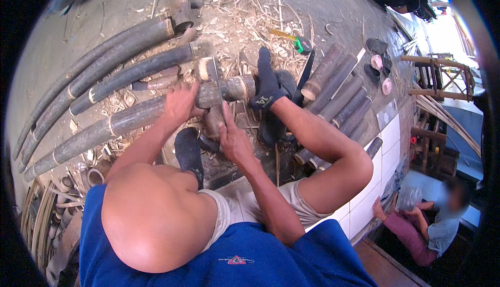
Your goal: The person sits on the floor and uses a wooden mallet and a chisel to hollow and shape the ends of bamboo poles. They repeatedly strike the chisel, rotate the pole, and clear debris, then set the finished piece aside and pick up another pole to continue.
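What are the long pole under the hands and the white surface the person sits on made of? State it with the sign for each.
Long pole: bamboo by the look, dull grey-green skin with pale ring nodes and a hollow cut end; the left hand grips it. White surface: probably glazed ceramic tile, glossy squares split by dark grout lines.

Counts around the bamboo work spot

Four long bamboo poles [99, 73] lie at the left, one of them under the left hand [179, 104]; about six shorter cut bamboo lengths [341, 96] lie side by side at the right. One tape measure [302, 43], two pairs of sandals [379, 60], two black socks [266, 81], one wooden frame [442, 76], two people.
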The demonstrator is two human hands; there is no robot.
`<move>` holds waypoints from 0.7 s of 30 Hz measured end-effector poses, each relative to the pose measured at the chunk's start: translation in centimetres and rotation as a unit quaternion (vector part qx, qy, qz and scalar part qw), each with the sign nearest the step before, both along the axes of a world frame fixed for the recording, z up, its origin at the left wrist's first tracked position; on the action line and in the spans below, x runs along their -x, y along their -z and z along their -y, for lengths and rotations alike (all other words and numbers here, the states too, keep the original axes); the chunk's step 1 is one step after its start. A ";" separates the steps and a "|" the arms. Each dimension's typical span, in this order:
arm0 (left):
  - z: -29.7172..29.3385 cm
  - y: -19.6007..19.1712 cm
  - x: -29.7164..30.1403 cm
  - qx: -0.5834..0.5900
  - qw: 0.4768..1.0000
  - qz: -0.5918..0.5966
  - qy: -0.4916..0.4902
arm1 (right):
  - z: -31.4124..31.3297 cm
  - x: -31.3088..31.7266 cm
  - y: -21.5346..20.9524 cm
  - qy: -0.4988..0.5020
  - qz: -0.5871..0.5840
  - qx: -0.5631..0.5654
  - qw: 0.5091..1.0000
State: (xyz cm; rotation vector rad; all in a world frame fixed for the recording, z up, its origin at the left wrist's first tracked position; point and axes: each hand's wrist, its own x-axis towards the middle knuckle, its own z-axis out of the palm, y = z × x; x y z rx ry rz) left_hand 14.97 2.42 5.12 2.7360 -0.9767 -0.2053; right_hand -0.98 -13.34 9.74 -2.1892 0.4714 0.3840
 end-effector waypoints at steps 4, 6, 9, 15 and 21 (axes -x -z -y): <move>0.2 -0.3 -0.3 -0.041 0.996 -0.076 -0.017 | 0.4 0.9 0.5 -0.006 0.036 -0.001 0.999; 0.1 -1.0 -2.0 -0.039 0.986 -0.162 -0.016 | 0.1 3.3 -0.5 -0.001 0.024 -0.014 1.000; -0.1 -1.4 -3.3 -0.011 0.961 -0.274 -0.017 | 0.1 3.5 -1.1 -0.005 -0.019 -0.015 1.000; -0.2 -0.4 -5.1 -0.016 0.947 -0.320 -0.012 | 0.2 0.1 -1.1 0.003 -0.037 -0.041 0.998; -0.1 0.0 -5.7 -0.049 0.934 -0.353 0.018 | 1.1 8.1 -2.6 0.012 -0.103 -0.091 0.991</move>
